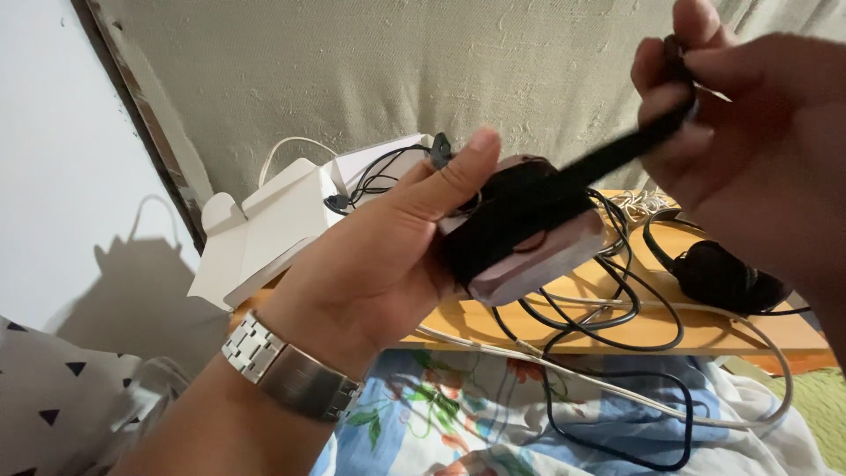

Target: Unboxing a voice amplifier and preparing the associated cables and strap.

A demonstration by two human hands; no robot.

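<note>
The left hand grips a small pinkish box-shaped device, its fingers curled round the near end and the thumb laid along the top edge. A broad black strap is wound round the device's middle, and the free end of that strap runs up and to the right, taut, into the right hand. There the fingers are pressed together on the strap's end, pinching it between thumb and forefinger at the top right of the view. A metal-link wristwatch sits on the left wrist.

The device is held in the air just above a light wooden desk, not touching it. On the desk beneath lie loops of black cable mixed with a white cable, both trailing over the front edge. To the right rests a black headset with a padded earpiece. Behind the left hand stands an open white cardboard box, flaps up, with a thin black wire lying across it. Below the desk edge is a bedsheet printed with blue and green flowers, and at lower left a white pillow with small black triangles. A rough grey-green wall fills the background.
</note>
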